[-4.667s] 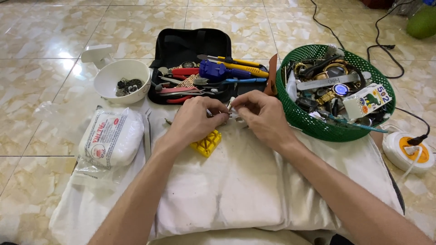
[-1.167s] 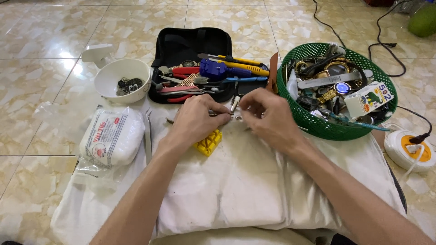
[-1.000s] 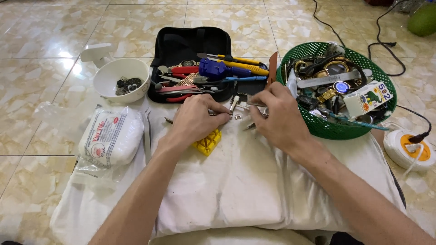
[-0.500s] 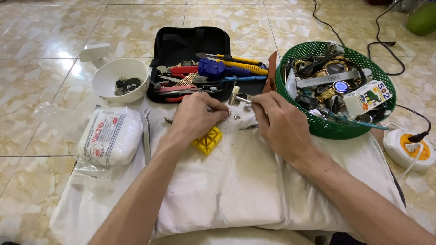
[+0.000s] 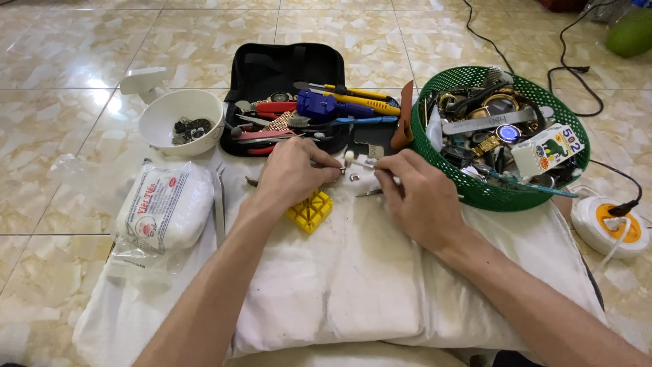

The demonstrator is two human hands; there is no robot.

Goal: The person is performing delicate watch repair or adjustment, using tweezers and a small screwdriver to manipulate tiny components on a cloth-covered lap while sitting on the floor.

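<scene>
Glossy beige marble-patterned floor tiles (image 5: pixel 81 41) with pale grout lines fill the room, catching soft light reflections. Black cables (image 5: pixel 570 61) trail across the tiles at the far right, near a green round object (image 5: pixel 630 32) in the corner.

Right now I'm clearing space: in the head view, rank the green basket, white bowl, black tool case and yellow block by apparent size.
1. green basket, though the black tool case looks close to it
2. black tool case
3. white bowl
4. yellow block

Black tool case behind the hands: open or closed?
Open. The black tool case lies with its lid folded back, and screwdrivers and pliers show inside.
</scene>
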